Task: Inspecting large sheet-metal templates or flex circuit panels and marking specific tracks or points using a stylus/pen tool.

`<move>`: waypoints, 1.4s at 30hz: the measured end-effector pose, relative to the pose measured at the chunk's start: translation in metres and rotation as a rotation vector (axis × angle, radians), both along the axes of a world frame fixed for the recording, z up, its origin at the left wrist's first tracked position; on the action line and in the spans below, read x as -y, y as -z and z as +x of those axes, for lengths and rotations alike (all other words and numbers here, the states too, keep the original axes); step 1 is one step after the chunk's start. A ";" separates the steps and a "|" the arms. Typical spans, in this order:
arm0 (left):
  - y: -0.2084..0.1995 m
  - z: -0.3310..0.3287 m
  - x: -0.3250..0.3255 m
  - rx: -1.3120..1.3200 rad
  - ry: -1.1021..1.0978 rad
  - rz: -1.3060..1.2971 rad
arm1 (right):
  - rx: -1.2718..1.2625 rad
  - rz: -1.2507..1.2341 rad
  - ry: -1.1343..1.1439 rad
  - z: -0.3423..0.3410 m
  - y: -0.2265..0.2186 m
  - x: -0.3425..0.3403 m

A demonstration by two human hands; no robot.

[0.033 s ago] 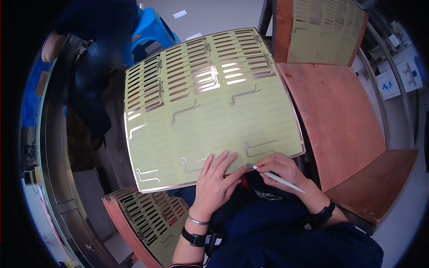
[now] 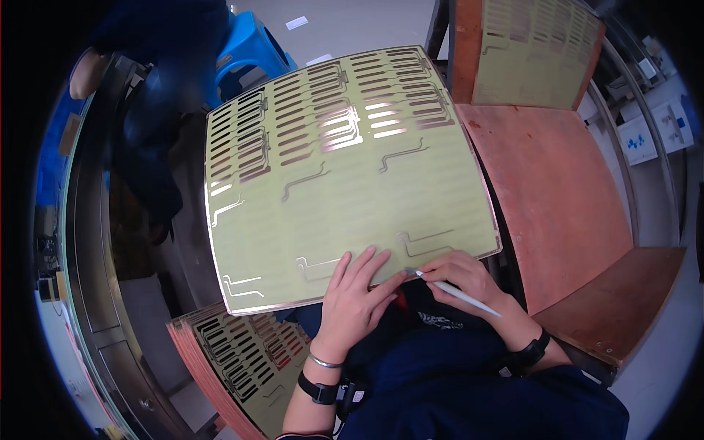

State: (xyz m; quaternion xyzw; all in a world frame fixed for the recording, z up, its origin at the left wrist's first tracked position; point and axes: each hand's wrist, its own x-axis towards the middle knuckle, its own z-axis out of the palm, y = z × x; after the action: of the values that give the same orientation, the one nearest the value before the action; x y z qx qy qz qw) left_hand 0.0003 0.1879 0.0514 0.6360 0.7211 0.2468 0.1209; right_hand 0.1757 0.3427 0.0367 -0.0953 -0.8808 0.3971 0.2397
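A large pale-green panel (image 2: 345,205) with copper-coloured traces lies tilted in front of me; it looks like a circuit board panel. Near its lower edge my left hand (image 2: 356,293) rests flat, fingers spread over the surface, with a bracelet and dark watch on that wrist. My right hand (image 2: 462,277) pinches a slim white pen-like tool (image 2: 469,298). Its small greyish tip meets the panel's near edge beside my left fingertip; whether it is a blade I cannot tell.
Below left stands a stack of similar panels (image 2: 242,367). A bare reddish-brown board (image 2: 550,198) lies to the right, with another patterned panel (image 2: 539,55) upright behind it. Beyond are a blue stool (image 2: 249,51) and another person (image 2: 154,110) in dark clothes.
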 end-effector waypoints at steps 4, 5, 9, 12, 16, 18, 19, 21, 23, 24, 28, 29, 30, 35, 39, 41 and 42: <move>0.001 -0.001 0.001 0.010 0.001 0.012 | -0.005 -0.010 0.000 -0.002 -0.004 0.001; 0.000 -0.001 0.001 0.011 -0.009 0.014 | -0.004 -0.008 -0.009 -0.002 -0.003 0.001; 0.001 -0.006 -0.002 0.031 0.000 0.027 | -0.009 0.000 0.020 -0.008 -0.004 -0.001; 0.004 -0.007 0.000 0.030 0.007 0.034 | -0.008 0.039 0.075 -0.016 -0.003 0.002; 0.005 -0.008 0.001 0.030 0.012 0.032 | -0.005 0.056 0.126 -0.019 0.001 0.003; 0.005 -0.008 0.000 0.040 0.007 0.034 | -0.004 0.049 0.134 -0.020 0.000 0.004; 0.005 -0.008 0.000 0.049 0.004 0.035 | -0.004 0.042 0.142 -0.021 -0.001 0.004; 0.005 -0.009 0.000 0.051 0.008 0.035 | -0.009 0.043 0.123 -0.019 -0.001 0.002; 0.006 -0.009 0.000 0.051 0.011 0.038 | -0.016 0.046 0.103 -0.018 -0.001 0.000; 0.009 -0.009 0.002 0.065 0.002 0.035 | -0.006 0.032 0.098 -0.019 -0.001 0.001; 0.010 0.007 -0.017 -0.068 -0.193 -0.071 | -0.087 -0.442 0.281 -0.010 0.009 0.001; 0.015 0.015 -0.024 -0.033 -0.096 -0.091 | -0.123 -0.467 0.336 -0.006 0.010 -0.003; 0.016 0.023 -0.030 0.044 0.048 -0.055 | -0.142 -0.520 0.420 -0.002 0.008 -0.008; -0.005 0.054 -0.044 0.920 0.789 -0.573 | -0.161 -0.469 0.495 0.007 -0.004 -0.023; 0.017 0.047 -0.043 0.549 0.377 0.280 | -0.135 -0.423 0.446 0.011 0.006 -0.024; 0.013 0.026 -0.046 0.266 0.200 0.193 | -0.141 -0.456 0.459 0.009 0.007 -0.020; 0.017 0.015 -0.046 0.147 0.104 0.145 | -0.146 -0.491 0.481 0.004 0.008 -0.019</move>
State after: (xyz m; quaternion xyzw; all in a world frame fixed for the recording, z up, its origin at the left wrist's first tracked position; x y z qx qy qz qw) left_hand 0.0156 0.2341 0.0340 0.6598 0.6567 0.3376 0.1395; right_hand 0.1799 0.3615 0.0283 -0.3263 -0.6919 0.5348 0.3589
